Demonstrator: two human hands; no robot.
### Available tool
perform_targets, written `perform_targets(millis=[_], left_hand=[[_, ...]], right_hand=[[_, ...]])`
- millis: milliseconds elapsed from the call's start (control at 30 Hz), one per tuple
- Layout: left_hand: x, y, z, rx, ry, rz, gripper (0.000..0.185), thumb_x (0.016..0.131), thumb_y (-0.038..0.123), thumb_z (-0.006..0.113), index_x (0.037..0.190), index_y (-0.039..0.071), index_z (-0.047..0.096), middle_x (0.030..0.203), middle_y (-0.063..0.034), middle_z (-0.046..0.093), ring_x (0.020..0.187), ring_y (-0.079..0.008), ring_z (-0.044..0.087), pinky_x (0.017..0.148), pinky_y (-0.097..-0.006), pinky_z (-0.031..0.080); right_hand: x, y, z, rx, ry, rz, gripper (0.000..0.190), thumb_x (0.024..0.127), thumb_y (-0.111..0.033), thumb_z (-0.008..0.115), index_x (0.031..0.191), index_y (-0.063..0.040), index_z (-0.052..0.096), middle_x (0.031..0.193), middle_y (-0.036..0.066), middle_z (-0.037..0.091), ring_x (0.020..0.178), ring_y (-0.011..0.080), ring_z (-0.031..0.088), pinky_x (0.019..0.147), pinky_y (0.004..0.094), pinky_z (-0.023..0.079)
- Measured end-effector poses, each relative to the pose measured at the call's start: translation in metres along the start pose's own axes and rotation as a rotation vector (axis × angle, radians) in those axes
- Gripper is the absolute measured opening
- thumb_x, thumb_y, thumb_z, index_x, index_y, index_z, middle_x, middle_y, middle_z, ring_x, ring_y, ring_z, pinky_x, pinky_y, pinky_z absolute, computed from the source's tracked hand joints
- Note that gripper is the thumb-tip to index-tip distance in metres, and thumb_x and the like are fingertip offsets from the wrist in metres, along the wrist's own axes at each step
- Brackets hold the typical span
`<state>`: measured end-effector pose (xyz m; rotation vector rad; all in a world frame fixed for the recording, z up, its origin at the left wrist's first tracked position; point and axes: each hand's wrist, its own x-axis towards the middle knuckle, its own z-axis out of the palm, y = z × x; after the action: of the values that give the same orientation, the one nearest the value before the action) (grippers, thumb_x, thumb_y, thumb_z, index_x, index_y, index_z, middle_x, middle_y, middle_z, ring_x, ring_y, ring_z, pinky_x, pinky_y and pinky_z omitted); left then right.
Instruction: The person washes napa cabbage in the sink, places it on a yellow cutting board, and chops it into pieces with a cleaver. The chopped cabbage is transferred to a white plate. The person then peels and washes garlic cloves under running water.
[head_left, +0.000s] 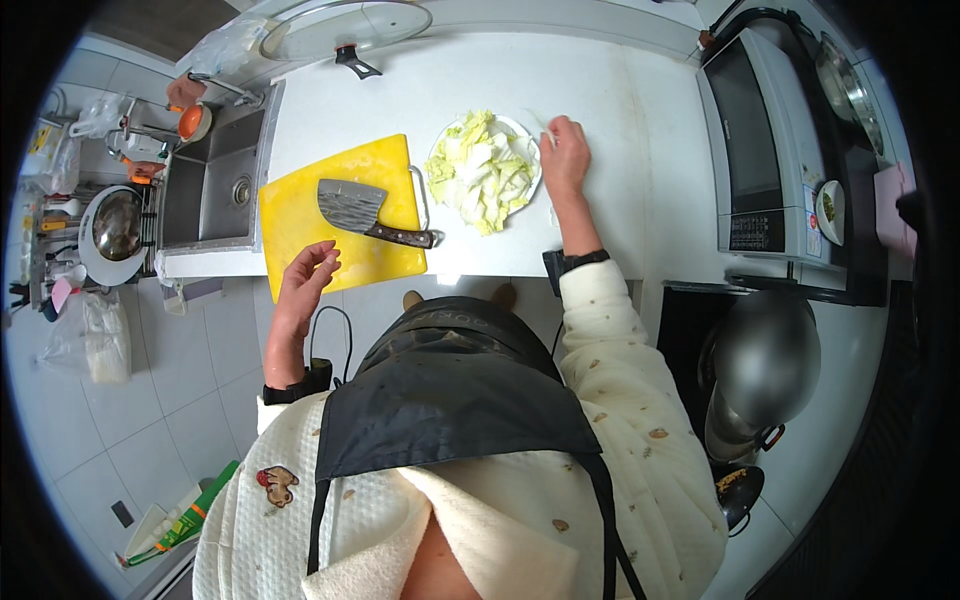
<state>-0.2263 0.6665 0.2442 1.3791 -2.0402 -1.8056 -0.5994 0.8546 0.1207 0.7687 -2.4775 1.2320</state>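
Torn pale-green and white leaves, likely napa cabbage (480, 172), are heaped on a white plate (534, 184) on the counter. My right hand (565, 154) is at the plate's right rim with its fingers curled. Something thin and pale shows by its fingertips, but whether they grip it is unclear. To the plate's left lies a yellow cutting board (360, 270), its front corner jutting past the counter edge. Flat on the board rests a cleaver (352, 204) with a dark handle pointing right. Over the board's front left part, my left hand (306, 277) hovers, fingers loosely bent, holding nothing.
A steel sink (214, 191) is set into the counter (630, 157) at left. A glass pot lid (345, 30) leans at the back. On the right stands a microwave oven (765, 135), with a pale bowl (829, 212) beside it. Metal cookware (765, 360) sits lower right.
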Motion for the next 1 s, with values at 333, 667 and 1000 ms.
perform_targets(millis=[333,667,1000], left_hand=[[-0.006,-0.013,-0.005,-0.007,0.032,0.039,0.034,0.096,0.026,0.061,0.127,0.010,0.058,0.115,-0.0003,0.064,0.102,-0.0110,0.062,0.086,-0.0253,0.045],[0.001,-0.015,-0.008,-0.004,0.024,0.072,0.034,0.095,0.025,0.063,0.126,0.010,0.059,0.114,0.0009,0.064,0.101,-0.0103,0.062,0.086,-0.0247,0.044],[0.014,-0.004,0.004,0.040,-0.042,0.087,0.037,0.096,0.027,0.061,0.127,0.007,0.057,0.116,-0.0038,0.064,0.103,-0.0130,0.061,0.088,-0.0274,0.044]], right_hand=[[-0.002,0.019,0.005,0.239,-0.427,-0.101,0.031,0.080,-0.002,0.061,0.110,-0.005,0.067,0.102,0.016,0.066,0.092,0.0348,0.063,0.082,0.0400,0.052],[-0.003,0.048,-0.033,0.201,-0.425,0.021,0.024,0.078,-0.004,0.067,0.101,-0.007,0.068,0.094,0.014,0.067,0.088,0.0311,0.066,0.077,0.0384,0.053],[-0.090,0.053,-0.056,-0.167,-0.567,0.133,0.025,0.073,-0.013,0.078,0.089,-0.005,0.062,0.092,0.012,0.063,0.078,0.0234,0.062,0.066,0.0339,0.051]])
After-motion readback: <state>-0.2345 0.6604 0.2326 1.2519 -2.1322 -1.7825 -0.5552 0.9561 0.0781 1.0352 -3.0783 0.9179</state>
